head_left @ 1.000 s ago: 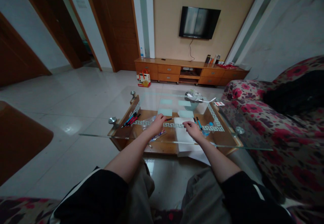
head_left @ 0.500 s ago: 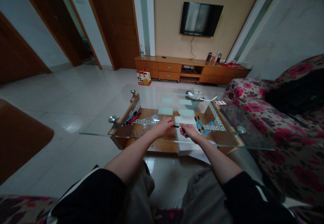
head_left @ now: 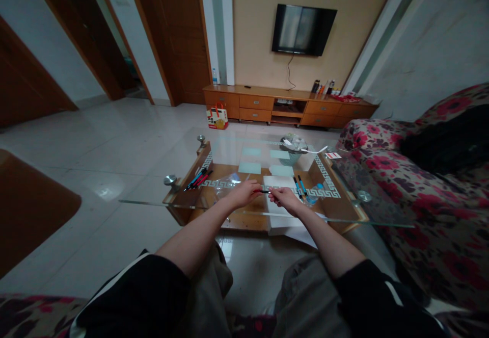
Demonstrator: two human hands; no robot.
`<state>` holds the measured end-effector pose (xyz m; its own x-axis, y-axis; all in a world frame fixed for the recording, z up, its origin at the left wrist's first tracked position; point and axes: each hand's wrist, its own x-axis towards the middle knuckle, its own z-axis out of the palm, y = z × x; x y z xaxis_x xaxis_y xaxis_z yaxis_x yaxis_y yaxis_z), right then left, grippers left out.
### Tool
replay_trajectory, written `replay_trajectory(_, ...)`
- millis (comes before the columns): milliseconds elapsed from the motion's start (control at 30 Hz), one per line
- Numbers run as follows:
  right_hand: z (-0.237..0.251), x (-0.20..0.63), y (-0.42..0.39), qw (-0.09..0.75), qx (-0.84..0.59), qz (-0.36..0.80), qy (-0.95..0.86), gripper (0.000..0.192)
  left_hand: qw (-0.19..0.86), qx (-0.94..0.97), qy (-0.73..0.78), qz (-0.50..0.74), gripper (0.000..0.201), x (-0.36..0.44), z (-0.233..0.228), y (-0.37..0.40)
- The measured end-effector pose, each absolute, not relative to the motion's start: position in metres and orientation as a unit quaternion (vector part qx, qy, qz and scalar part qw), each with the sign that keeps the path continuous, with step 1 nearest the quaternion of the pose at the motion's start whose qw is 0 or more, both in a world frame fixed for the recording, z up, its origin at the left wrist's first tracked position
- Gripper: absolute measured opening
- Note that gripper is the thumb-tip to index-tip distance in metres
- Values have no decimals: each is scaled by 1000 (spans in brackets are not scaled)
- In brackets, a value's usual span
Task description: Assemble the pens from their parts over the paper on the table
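Between my two hands is a thin pen (head_left: 265, 191), dark with a bit of red at its left end. My left hand (head_left: 247, 193) is closed on that left end. My right hand (head_left: 283, 198) pinches the other end, so both tips of the pen are hidden by fingers. Both hands are over the near half of the glass coffee table (head_left: 225, 149). To the left lies a bunch of blue, red and black pens (head_left: 197, 179). Two blue-and-black pens (head_left: 300, 187) lie just right of my right hand.
A white box or stack of paper (head_left: 278, 210) shows beneath my right hand, near clear plastic wrapping (head_left: 228, 182). A filled basket (head_left: 292, 149) stands toward the back. A flowered sofa (head_left: 382, 154) borders the right side; a paper bag (head_left: 217, 117) stands on the floor.
My hands have come slightly closer together along the pen. The pale section beside my right fingers no longer shows. The pens on the table have not moved.
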<state>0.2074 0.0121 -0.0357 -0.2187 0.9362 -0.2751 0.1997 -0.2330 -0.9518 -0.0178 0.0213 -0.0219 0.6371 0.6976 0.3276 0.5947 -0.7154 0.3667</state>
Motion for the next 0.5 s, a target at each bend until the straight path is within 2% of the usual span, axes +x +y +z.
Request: replay_trajectory(500, -42, 207, 16, 319, -533, 559, -549, 43, 116, 899, 364, 212, 22, -18, -16, 19)
